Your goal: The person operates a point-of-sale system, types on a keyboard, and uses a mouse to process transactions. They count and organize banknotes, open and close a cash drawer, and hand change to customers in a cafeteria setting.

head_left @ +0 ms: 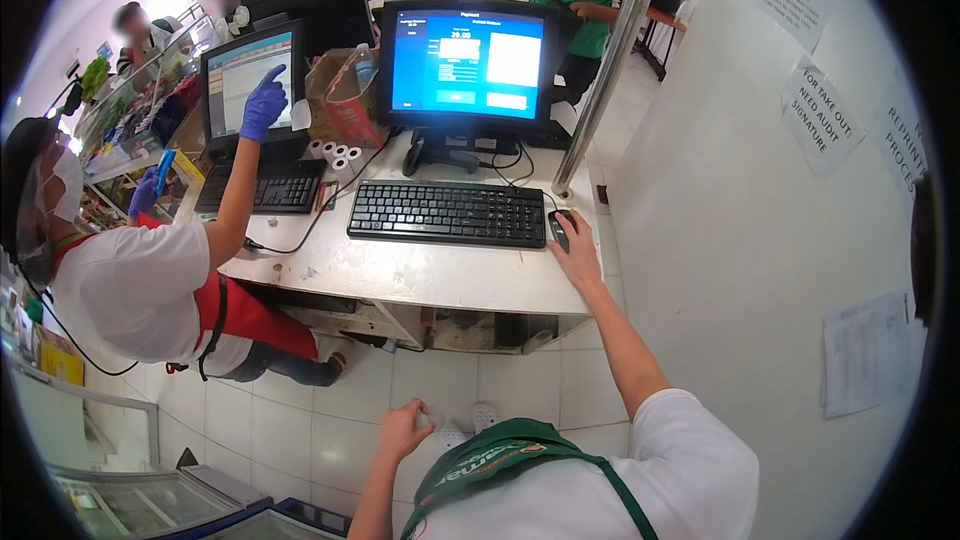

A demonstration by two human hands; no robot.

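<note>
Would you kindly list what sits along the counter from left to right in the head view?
Left keyboard → paper rolls → cardboard box → blue monitor → mouse under the right hand → metal pole.

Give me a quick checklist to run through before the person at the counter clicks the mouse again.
1. Right hand on the mouse: ok.
2. Monitor lit, blue window showing: ok.
3. Keyboard uncovered, in front of the monitor: ok.
4. Left hand free, hanging loosely closed below the counter: ok.
5. Co-worker's gloved hand touches the other screen, away from this mouse: ok.
6. Pointer position on screen: cannot tell.
</note>
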